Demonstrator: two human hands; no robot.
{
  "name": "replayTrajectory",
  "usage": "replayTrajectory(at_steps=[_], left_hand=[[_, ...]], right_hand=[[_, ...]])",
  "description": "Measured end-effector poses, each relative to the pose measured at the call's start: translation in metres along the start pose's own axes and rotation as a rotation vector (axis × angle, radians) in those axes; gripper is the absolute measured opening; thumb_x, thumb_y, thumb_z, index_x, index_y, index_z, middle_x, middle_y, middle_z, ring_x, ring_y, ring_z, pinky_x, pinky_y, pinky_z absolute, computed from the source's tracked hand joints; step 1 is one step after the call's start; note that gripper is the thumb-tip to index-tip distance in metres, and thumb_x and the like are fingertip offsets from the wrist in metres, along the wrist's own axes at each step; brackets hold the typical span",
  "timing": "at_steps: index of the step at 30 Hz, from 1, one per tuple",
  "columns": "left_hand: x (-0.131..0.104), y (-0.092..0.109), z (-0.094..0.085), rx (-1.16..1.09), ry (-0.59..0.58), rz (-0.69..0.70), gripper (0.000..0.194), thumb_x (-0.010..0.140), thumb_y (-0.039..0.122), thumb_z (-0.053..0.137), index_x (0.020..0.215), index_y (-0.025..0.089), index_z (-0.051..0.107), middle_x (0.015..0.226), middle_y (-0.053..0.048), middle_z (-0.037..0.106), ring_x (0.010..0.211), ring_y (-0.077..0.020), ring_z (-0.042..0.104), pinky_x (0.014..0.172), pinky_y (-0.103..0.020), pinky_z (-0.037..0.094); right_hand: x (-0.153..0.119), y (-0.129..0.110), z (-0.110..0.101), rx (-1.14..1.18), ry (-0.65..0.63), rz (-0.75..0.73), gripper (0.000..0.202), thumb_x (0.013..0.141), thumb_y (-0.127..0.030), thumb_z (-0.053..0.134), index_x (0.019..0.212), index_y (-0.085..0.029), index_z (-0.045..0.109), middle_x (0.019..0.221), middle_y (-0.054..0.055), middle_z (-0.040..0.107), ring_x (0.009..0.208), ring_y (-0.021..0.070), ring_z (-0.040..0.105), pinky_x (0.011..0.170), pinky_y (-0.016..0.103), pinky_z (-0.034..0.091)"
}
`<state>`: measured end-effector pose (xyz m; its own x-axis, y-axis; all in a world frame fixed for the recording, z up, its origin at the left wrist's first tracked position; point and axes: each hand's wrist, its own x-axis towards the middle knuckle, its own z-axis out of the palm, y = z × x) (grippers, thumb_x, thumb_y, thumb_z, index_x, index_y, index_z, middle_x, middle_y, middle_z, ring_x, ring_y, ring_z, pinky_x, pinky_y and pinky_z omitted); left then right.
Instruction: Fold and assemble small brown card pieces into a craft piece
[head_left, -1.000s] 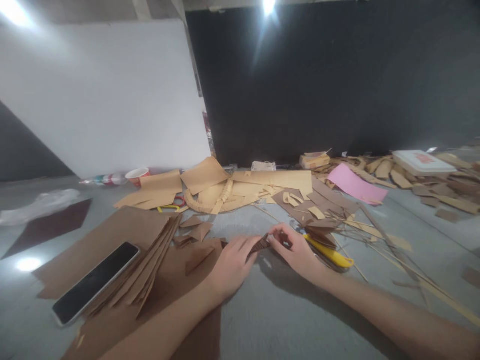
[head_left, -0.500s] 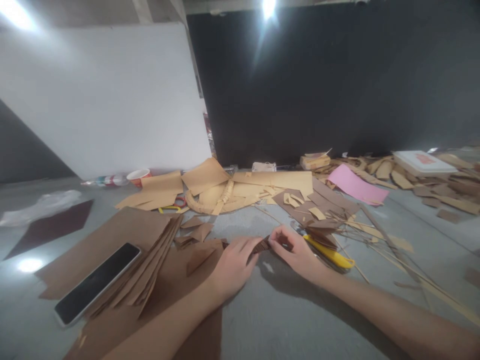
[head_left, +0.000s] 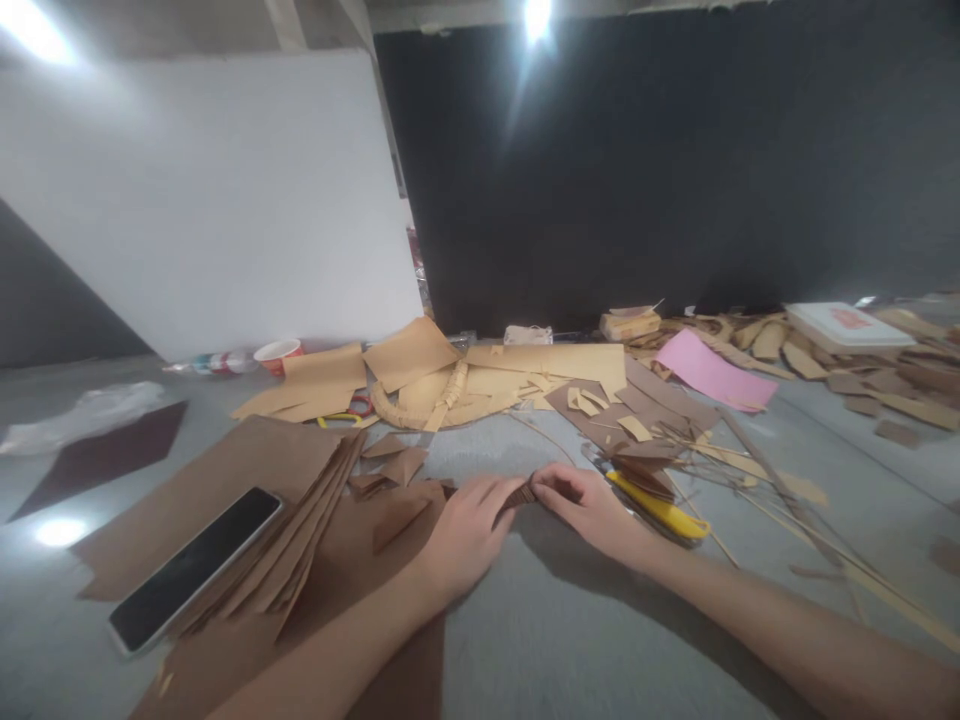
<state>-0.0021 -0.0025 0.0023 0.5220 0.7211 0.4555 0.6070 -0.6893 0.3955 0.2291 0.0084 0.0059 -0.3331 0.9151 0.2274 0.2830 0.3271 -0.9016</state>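
Pinching small dark-brown ridged strip (head_left: 519,494) (paper, presumably) two-handed, well inside far edge of grey surface (head_left: 517,640): brace your left hand (head_left: 465,525), keep your right hand (head_left: 589,508) light.

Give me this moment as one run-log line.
left hand: holds ribbed brown strip | right hand: pinches at its end | beside right hand: yellow tool | far left: phone on brown sheets

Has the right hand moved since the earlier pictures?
Yes, slightly: the right hand has shifted lower in the view, judged against the yellow tool beside it.
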Motion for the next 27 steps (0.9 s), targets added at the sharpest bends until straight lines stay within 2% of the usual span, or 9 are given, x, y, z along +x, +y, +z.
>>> replayTrajectory(at_steps=[4,9,13,16,20,27], left_hand=[[0.0,0.0,0.0,-0.002,-0.004,0.018,0.028,0.109,0.018,0.056,0.135,0.026,0.064,0.118,-0.006,0.075,0.108,-0.0237,0.073,0.096,-0.039,0.06],[0.0,0.0,0.0,-0.005,0.0,0.02,0.028,0.11,0.018,0.057,0.136,0.025,0.062,0.12,-0.006,0.075,0.111,-0.0244,0.073,0.097,-0.039,0.059],[-0.001,0.0,0.001,0.007,0.019,0.026,0.028,0.109,0.019,0.059,0.136,0.025,0.062,0.117,-0.006,0.074,0.107,-0.024,0.073,0.095,-0.038,0.06],[-0.001,0.0,0.001,0.009,0.015,0.032,0.03,0.107,0.016,0.059,0.136,0.026,0.062,0.117,-0.006,0.074,0.108,-0.0241,0.073,0.096,-0.038,0.06],[0.0,-0.001,0.002,0.0,-0.004,0.039,0.034,0.105,0.011,0.058,0.135,0.025,0.062,0.118,-0.006,0.073,0.109,-0.0237,0.072,0.097,-0.037,0.059],[0.0,-0.001,0.002,0.016,-0.041,0.023,0.042,0.1,0.007,0.061,0.137,0.025,0.06,0.121,-0.006,0.073,0.112,-0.0245,0.072,0.1,-0.039,0.058]], right_hand=[[0.001,-0.001,-0.002,0.044,-0.021,0.037,0.043,0.101,-0.059,0.057,0.089,-0.021,0.071,0.077,0.002,0.067,0.072,0.0178,0.06,0.069,0.029,0.05],[-0.001,0.0,-0.003,0.1,0.007,0.116,0.053,0.103,-0.07,0.051,0.085,-0.022,0.063,0.066,-0.003,0.049,0.059,0.014,0.044,0.054,0.027,0.035],[0.001,0.005,-0.001,0.183,0.072,0.12,0.051,0.099,-0.074,0.057,0.106,-0.024,0.061,0.064,-0.007,0.046,0.054,0.0133,0.041,0.051,0.026,0.033],[0.001,0.01,0.0,0.18,0.018,0.097,0.052,0.101,-0.071,0.056,0.116,-0.023,0.064,0.065,-0.007,0.047,0.055,0.0134,0.042,0.051,0.026,0.033],[0.001,0.013,0.0,0.121,-0.002,0.108,0.052,0.103,-0.07,0.053,0.106,-0.021,0.07,0.068,-0.004,0.052,0.057,0.0136,0.045,0.054,0.026,0.035],[0.001,0.001,-0.001,0.077,0.034,0.107,0.054,0.1,-0.072,0.056,0.088,-0.02,0.066,0.067,-0.003,0.052,0.057,0.0128,0.042,0.052,0.026,0.033]])
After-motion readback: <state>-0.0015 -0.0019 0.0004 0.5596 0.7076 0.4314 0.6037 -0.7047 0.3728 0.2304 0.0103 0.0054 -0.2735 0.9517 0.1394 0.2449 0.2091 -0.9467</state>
